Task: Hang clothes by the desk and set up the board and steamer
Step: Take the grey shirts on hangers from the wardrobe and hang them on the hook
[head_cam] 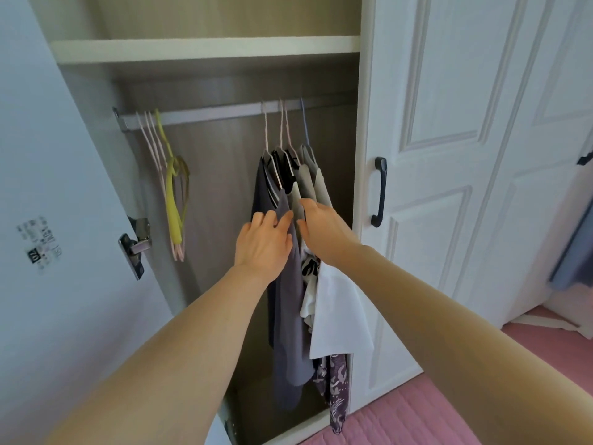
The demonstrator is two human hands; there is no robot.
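A home bedroom: white panelled wardrobe (449,155), hanging clothes (288,284), spare hangers (175,194), pink floor (401,422).

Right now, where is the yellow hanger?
In the head view, the yellow hanger hangs at the left end of the wardrobe rail, among pink hangers, far left of the clothes.
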